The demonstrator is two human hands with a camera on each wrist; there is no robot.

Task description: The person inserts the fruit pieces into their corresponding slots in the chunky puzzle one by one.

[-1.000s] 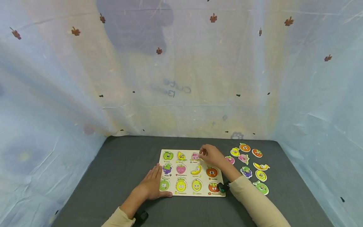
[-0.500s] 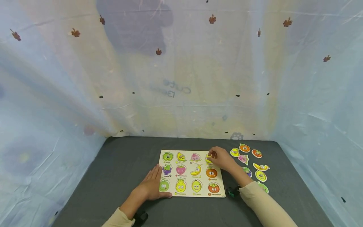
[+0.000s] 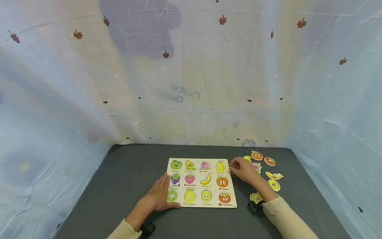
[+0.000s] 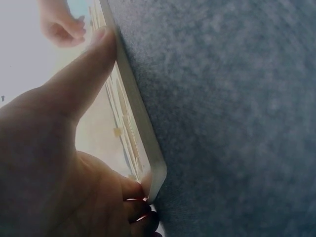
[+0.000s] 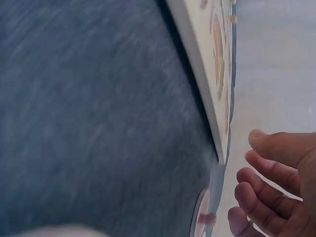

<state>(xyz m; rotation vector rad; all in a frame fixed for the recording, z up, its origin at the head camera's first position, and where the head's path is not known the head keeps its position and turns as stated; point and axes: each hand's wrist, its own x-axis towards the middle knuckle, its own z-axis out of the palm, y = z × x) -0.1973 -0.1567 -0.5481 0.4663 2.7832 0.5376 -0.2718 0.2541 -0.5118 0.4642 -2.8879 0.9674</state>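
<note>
A pale wooden fruit puzzle board [image 3: 198, 186] lies flat on the dark table, printed with rows of labelled fruits such as a strawberry [image 3: 189, 179] and a pear [image 3: 220, 166]. My left hand [image 3: 158, 196] rests along its left edge, fingers straight and thumb along the near edge. Just past the board's upper right edge is my right hand [image 3: 243, 168], its fingers loosely bent. The right wrist view shows nothing between these fingers [image 5: 266, 148]. Below them, a pinkish flat piece [image 5: 200, 217] with a small peg lies on the table.
Several loose fruit pieces lie right of the board, among them an orange [image 3: 257, 155], a persimmon [image 3: 270, 161] and a banana [image 3: 274, 175]. My right forearm covers some. A light patterned curtain [image 3: 191, 83] surrounds the table [image 3: 134, 166].
My right hand has moved right from over the peach picture, across the pear, to beyond the board's right edge. The pear picture is uncovered. The left hand and board have stayed put.
</note>
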